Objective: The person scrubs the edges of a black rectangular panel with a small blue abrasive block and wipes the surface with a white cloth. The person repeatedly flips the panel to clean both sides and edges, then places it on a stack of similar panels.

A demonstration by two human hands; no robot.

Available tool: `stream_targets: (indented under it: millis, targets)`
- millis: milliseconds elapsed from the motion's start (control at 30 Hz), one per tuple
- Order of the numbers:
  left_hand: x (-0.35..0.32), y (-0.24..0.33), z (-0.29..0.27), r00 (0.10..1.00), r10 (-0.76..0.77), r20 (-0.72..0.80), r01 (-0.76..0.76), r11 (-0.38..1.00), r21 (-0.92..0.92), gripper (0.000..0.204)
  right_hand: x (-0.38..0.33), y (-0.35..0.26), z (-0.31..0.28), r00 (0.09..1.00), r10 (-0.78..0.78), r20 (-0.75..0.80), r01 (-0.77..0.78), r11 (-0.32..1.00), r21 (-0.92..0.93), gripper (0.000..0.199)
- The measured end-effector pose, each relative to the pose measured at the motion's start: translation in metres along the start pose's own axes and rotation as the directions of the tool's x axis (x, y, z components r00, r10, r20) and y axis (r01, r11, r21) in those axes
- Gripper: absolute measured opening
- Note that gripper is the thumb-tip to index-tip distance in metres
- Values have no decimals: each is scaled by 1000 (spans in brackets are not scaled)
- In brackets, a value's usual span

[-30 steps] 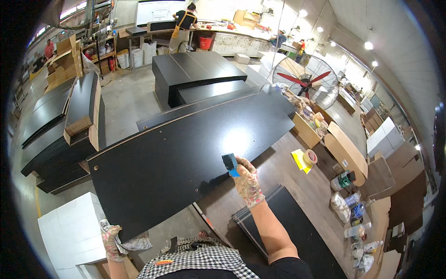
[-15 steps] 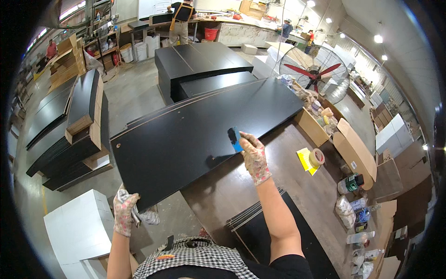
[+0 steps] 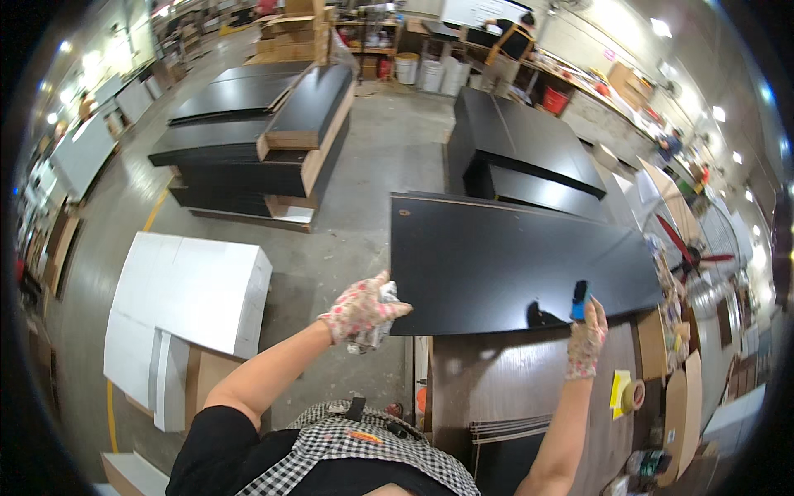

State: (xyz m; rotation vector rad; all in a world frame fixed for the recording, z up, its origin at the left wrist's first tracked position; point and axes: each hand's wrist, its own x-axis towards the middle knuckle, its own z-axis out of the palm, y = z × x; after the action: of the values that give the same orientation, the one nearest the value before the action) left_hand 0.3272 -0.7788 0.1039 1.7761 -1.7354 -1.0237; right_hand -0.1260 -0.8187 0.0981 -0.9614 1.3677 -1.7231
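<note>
The left hand [image 3: 360,310], in a spotted glove, holds a crumpled rag [image 3: 372,338] by the left end of a big black board [image 3: 488,260]. The right hand [image 3: 587,341] pinches a blue and black block [image 3: 578,307] at the board's near side. The board lies over the brown desk [image 3: 529,376], its left end poking out. A tape roll [image 3: 633,396] sits to the right, and more black boards [image 3: 236,153] are piled far left.

A workshop, as stacked black panels [image 3: 231,178], a long workbench [image 3: 608,124] and fan [image 3: 693,255] show.
</note>
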Motion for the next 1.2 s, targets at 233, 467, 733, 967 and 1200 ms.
stream_targets:
  millis: [233,467,733,967,1200]
  targets:
    - [0,16,5,985,158,65,-167,974,151,92,20,5,-13,999,4,-45,-6,999,-48,32]
    - [2,21,14,986,141,89,-151,982,114,80,21,7,-21,1000,8,-18,-10,990,-140,36]
    - [-1,16,25,992,124,30,-127,982,141,69,37,14,-31,985,-102,137,125,976,-178,32]
    - [-24,17,20,991,124,40,-125,992,30,70,40,10,-37,862,-405,306,506,730,-460,40]
    - [-55,11,25,977,214,22,-215,974,66,70,31,8,-30,863,-391,321,497,771,-398,37]
